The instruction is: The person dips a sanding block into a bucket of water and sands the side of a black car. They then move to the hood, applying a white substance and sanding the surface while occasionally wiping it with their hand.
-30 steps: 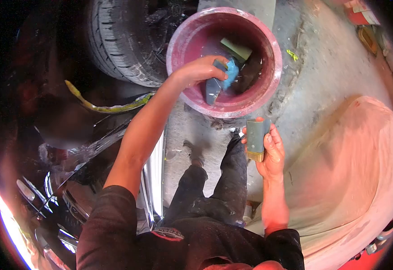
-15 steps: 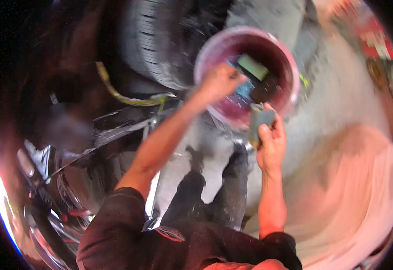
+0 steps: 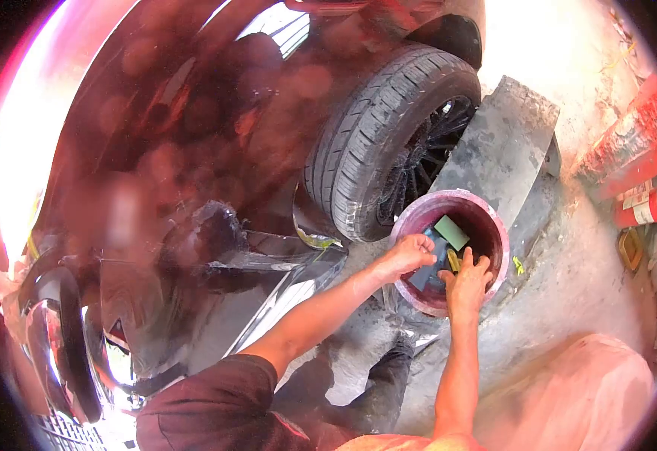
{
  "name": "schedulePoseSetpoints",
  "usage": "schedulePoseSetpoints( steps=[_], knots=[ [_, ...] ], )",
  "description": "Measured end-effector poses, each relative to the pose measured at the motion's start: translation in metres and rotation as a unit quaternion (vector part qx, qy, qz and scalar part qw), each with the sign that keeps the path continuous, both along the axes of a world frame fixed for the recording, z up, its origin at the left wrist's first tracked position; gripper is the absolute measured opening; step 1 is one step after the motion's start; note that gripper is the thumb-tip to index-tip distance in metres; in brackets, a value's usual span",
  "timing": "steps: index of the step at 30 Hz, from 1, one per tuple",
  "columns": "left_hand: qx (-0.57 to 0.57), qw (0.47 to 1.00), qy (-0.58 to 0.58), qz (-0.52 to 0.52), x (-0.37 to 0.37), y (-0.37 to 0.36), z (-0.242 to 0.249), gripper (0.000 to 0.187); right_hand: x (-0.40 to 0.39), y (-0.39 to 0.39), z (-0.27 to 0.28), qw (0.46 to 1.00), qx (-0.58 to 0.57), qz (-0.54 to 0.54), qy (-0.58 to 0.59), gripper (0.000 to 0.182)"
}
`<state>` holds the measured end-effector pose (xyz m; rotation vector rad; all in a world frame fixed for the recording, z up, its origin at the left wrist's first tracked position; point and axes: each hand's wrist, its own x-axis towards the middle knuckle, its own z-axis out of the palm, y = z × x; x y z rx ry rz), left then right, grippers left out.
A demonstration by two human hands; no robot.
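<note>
And here you are, both hands over the bucket (image 3: 497, 218), which should catch any drips. Your left hand (image 3: 409, 254) is curled at nine o'clock, its grip impossible to tell. Your right hand (image 3: 467, 291) is open at six, fingers spread around the yellow piece (image 3: 454, 261), contact unclear. That piece lies inside, long axis eleven to five; the green block (image 3: 452, 232), near twelve, runs ten to four.

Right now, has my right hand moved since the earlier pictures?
Yes. Your right hand has moved forward, from outside the near rim of the bucket to over its opening.
</note>
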<state>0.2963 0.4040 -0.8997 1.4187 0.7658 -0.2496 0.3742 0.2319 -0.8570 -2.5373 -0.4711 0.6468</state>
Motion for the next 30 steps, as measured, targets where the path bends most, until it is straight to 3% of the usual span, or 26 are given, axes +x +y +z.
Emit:
schedulePoseSetpoints(
  steps=[3, 6, 8, 12, 14, 16, 20, 26, 28, 30],
  knots=[
    [0.202, 0.979, -0.024, -0.022, -0.01, -0.012, 0.0, 0.028, 0.004, -0.002, 0.003, 1.0, -0.017, 0.004, -0.011, 0.084],
    [0.288, 0.957, -0.004, 0.047, -0.013, -0.025, 0.026, 0.027, 0.002, -0.002, 0.001, 0.998, -0.043, 0.049, -0.014, 0.083],
    [0.262, 0.959, -0.009, 0.104, -0.019, -0.028, 0.023, 0.026, 0.004, -0.004, -0.004, 0.994, -0.057, 0.089, 0.01, 0.083],
    [0.172, 0.974, -0.011, 0.15, -0.032, -0.025, 0.021, 0.026, 0.009, -0.02, -0.034, 0.988, 0.073, 0.14, 0.005, 0.079],
    [0.161, 0.979, -0.034, 0.123, -0.045, -0.021, -0.016, 0.026, 0.008, -0.017, -0.034, 0.992, 0.019, 0.126, -0.017, 0.078],
    [0.105, 0.982, -0.01, 0.158, -0.046, -0.024, 0.003, 0.025, 0.001, -0.006, -0.029, 0.994, -0.064, 0.076, -0.055, 0.079],
    [-0.024, 0.969, -0.025, 0.246, -0.048, -0.026, 0.028, 0.021, 0.001, -0.004, -0.016, 0.998, -0.012, 0.059, 0.006, 0.08],
    [-0.025, 0.978, -0.019, 0.207, -0.056, -0.027, 0.033, 0.027, 0.009, -0.017, -0.045, 0.993, 0.026, 0.108, 0.027, 0.065],
    [0.006, 0.975, -0.023, 0.221, -0.059, -0.026, 0.034, 0.025, 0.002, -0.012, -0.046, 0.994, 0.005, 0.111, -0.002, 0.06],
    [0.04, 0.971, -0.019, 0.237, -0.058, -0.031, 0.037, 0.024, -0.005, -0.016, -0.044, 0.986, 0.034, 0.111, -0.116, 0.059]
  ],
)
